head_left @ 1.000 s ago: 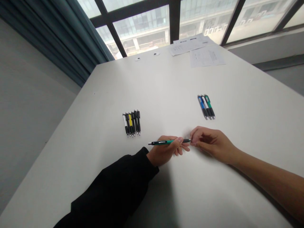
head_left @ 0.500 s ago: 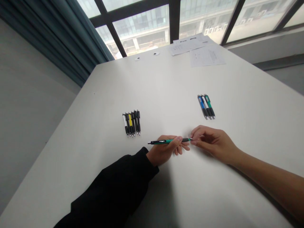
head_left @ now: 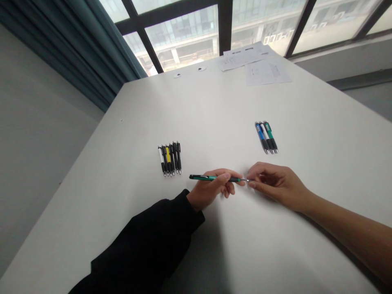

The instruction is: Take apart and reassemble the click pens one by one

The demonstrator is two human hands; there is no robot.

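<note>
My left hand [head_left: 211, 185] pinches a green pen [head_left: 206, 177] between thumb and fingers. The pen lies nearly level, its dark clip end to the left and its dark grip to the right. A thin piece, like the refill, sticks out of its right end. At that end, the thumb and fingertips of my right hand [head_left: 272, 181] are closed on a small silver pen tip [head_left: 248, 180], which stands slightly apart from the green barrel. Whether the tip still touches the thin piece I cannot tell.
On the white table [head_left: 199, 110], a row of several black, white and yellow pens [head_left: 170, 160] lies left of my hands. Blue, white and green pens [head_left: 266, 137] lie to the right. Paper sheets [head_left: 268, 72] and two small white round pieces [head_left: 201, 69] are at the far edge.
My left hand and the green pen have shifted slightly left. A gap with a thin piece in it now shows between the barrel and the silver tip at my right fingers.
</note>
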